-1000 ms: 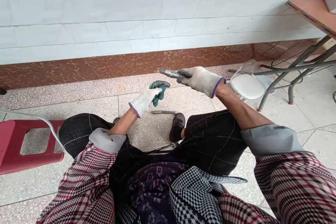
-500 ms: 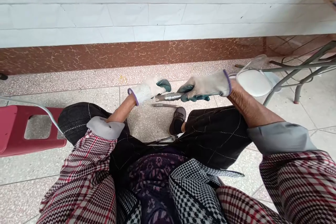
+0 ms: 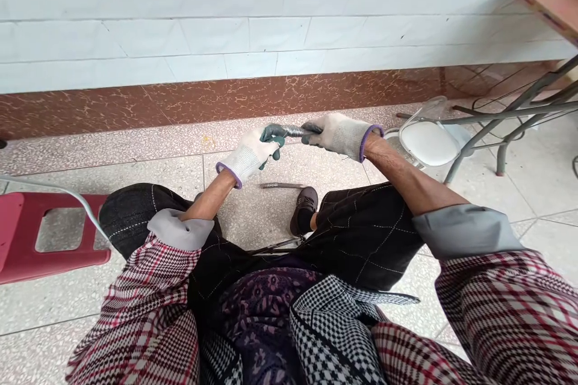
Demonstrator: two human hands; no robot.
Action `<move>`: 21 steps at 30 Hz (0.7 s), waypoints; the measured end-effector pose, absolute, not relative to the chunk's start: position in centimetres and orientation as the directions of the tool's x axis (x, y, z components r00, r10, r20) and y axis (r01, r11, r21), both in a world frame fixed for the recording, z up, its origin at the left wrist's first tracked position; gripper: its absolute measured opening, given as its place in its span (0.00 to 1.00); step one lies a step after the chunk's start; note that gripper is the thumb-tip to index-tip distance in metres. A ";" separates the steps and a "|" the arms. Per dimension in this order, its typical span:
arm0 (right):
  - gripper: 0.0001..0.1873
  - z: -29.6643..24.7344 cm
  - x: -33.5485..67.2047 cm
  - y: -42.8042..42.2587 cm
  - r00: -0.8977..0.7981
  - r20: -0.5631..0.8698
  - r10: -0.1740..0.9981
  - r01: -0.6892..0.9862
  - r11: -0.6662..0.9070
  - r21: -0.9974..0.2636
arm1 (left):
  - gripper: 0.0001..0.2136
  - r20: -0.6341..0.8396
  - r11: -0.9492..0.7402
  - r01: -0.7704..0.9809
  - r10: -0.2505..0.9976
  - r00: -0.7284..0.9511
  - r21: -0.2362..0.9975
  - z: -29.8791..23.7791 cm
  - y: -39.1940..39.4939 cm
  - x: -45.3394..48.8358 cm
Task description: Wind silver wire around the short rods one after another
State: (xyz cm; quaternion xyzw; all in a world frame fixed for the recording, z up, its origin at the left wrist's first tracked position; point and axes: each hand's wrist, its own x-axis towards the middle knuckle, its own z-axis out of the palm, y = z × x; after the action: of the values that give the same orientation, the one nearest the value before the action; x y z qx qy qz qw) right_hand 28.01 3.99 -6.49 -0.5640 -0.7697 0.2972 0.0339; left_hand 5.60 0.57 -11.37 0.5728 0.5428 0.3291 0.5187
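Observation:
Both hands wear white knit gloves with dark green palms and purple cuffs. Between them, in front of my knees, is a short rod wound with silvery wire (image 3: 293, 131). My left hand (image 3: 258, 149) has its fingers closed round the rod's left end. The other end sits in the grip of my right hand (image 3: 336, 134), with the wire coil showing between the two. Below the hands, a second thin rod (image 3: 282, 185), with wire wound near its left end, lies on the floor beside my shoe (image 3: 305, 207).
A red plastic stool (image 3: 58, 264) stands at my left, with a pale cable (image 3: 76, 195) running past it. On the right are a white round-seated object (image 3: 428, 143) and a table (image 3: 548, 9) with grey metal legs. The tiled wall (image 3: 266, 42) rises ahead.
Both hands have risen and moved toward the wall with the wire-wound rod. My left hand has closed round its left end, which was bare before. The view has shifted slightly.

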 end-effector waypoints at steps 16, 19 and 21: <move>0.15 -5.0 28.6 4.3 -0.344 -0.247 0.906 0.495 -0.049 -0.868 | 0.09 -0.192 0.181 0.065 0.951 0.241 0.981 -10.4 0.3 5.6; 0.18 -4.5 28.2 2.9 -0.458 -0.292 0.840 0.333 -0.142 -0.932 | 0.10 -0.194 0.186 0.054 0.954 0.227 0.981 -11.0 0.6 5.5; 0.18 -4.4 27.8 2.4 -0.508 -0.308 0.804 0.282 -0.182 -0.942 | 0.10 -0.185 0.174 0.065 0.956 0.228 0.982 -11.4 0.8 5.3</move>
State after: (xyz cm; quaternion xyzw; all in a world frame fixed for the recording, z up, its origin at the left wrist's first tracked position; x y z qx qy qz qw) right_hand 27.82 2.36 -4.43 -0.4495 -0.6043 0.6238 0.2092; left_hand 5.31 0.75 -11.35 0.5186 0.4923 0.3792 0.5873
